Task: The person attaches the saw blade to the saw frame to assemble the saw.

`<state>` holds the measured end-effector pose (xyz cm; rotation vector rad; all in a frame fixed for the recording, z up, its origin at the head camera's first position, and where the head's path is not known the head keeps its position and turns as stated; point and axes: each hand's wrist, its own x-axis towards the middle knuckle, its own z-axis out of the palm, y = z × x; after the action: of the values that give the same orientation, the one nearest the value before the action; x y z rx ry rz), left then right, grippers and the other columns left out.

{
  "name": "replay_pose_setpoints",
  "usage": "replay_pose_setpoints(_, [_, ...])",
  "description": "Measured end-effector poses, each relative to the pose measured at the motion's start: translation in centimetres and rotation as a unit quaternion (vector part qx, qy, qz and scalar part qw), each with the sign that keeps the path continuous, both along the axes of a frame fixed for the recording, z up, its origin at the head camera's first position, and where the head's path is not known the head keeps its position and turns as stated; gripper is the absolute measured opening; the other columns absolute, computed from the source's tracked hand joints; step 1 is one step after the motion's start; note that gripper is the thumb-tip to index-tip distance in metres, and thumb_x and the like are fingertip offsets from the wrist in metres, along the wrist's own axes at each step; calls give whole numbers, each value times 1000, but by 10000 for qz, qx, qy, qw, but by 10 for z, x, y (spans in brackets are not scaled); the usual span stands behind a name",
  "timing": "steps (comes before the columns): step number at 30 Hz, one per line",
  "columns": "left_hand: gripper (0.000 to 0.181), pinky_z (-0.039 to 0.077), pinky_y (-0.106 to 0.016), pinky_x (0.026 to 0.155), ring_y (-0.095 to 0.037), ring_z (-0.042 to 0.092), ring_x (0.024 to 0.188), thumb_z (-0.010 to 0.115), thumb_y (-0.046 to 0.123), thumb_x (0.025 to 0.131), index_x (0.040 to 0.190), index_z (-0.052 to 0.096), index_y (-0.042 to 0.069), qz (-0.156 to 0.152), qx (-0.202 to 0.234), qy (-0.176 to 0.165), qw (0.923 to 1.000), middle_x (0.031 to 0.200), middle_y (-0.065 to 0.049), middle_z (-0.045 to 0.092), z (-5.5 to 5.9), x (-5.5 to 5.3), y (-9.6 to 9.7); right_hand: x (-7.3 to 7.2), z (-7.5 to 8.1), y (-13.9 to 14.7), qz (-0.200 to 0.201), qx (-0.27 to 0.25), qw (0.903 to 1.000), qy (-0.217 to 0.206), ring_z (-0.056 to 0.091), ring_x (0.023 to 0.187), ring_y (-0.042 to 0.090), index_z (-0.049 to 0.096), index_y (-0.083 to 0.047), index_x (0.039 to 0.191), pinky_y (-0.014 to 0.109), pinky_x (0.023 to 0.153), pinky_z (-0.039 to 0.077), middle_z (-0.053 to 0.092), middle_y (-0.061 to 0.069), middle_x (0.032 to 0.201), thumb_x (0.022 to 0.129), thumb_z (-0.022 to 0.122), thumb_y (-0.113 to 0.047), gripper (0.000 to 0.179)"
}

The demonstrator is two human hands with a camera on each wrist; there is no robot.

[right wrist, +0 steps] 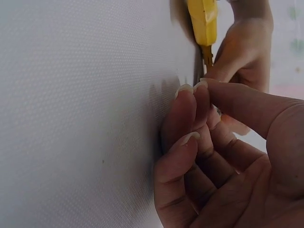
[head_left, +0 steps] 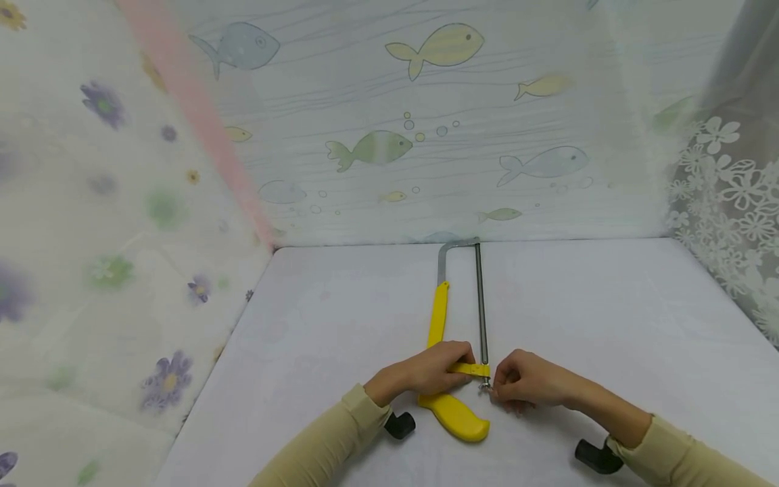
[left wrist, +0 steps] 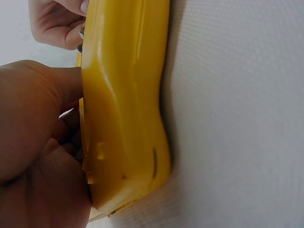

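Observation:
A hacksaw with a yellow handle and grey frame lies on the white tabletop, its dark blade on the right side. My left hand grips the yellow frame above the handle, fingertips at the yellow crosspiece. In the left wrist view the yellow handle fills the middle, beside the thumb. A small metal wing nut sits at the blade's near end, below the crosspiece. Fingertips of my right hand pinch at its edge, thumb and fingers curled together. In the right wrist view, these fingers mostly hide the nut.
The white tabletop spreads around the saw. Behind stands a curtain with fish prints, and a flowered curtain hangs at the left. White lace hangs at the right. Black wrist mounts show under the sleeves.

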<state>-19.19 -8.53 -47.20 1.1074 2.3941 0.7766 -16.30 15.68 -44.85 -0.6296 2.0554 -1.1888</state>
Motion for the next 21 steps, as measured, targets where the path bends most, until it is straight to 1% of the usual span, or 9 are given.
replay_pose_setpoints(5, [13, 44, -15, 87, -4, 53, 92, 64, 16, 103, 114, 59, 13, 17, -22, -64, 10000, 106, 7, 62, 0, 0, 0, 1, 0, -1, 33, -68, 9999, -110, 51, 56, 13, 73, -3, 86, 22, 47, 38, 64, 6, 69, 94, 72, -14, 13])
replay_pose_setpoints(7, [13, 44, -15, 86, -4, 52, 92, 64, 16, 103, 115, 59, 13, 15, -23, -73, 10000, 106, 7, 62, -1, 0, -1, 1, -1, -1, 37, -87, 9998, -147, 50, 55, 13, 74, -3, 85, 22, 47, 38, 64, 5, 68, 94, 73, -16, 16])
replay_pose_setpoints(10, [13, 44, -15, 86, -4, 52, 92, 64, 16, 103, 115, 58, 14, 20, -16, -113, 9999, 106, 8, 62, -2, 0, -1, 2, -2, -3, 21, -72, 9998, -203, 48, 52, 12, 74, -2, 81, 22, 47, 38, 60, 4, 64, 94, 74, -22, 24])
replay_pose_setpoints(12, [13, 45, -15, 86, -3, 52, 92, 64, 16, 103, 114, 58, 14, 23, -10, -148, 9999, 106, 8, 61, -2, 0, -1, 3, -3, -4, -6, -7, 9999, -171, 48, 51, 12, 74, -2, 78, 22, 46, 38, 59, 2, 62, 95, 74, -27, 29])
replay_pose_setpoints(15, [13, 45, -16, 85, -3, 52, 91, 64, 16, 103, 114, 58, 14, 36, 15, -217, 9998, 106, 9, 61, -3, 0, -1, 3, -3, -7, -44, 82, 9999, -101, 50, 50, 11, 73, -3, 75, 22, 46, 38, 62, 2, 61, 96, 72, -30, 34])
replay_pose_setpoints(21, [13, 45, -15, 86, -3, 52, 91, 63, 16, 103, 114, 58, 14, 39, 15, -242, 9997, 105, 9, 61, -2, -1, -1, 2, -2, -9, -46, 119, 9999, -63, 52, 50, 11, 73, -3, 74, 22, 45, 39, 66, 4, 63, 97, 70, -28, 34])
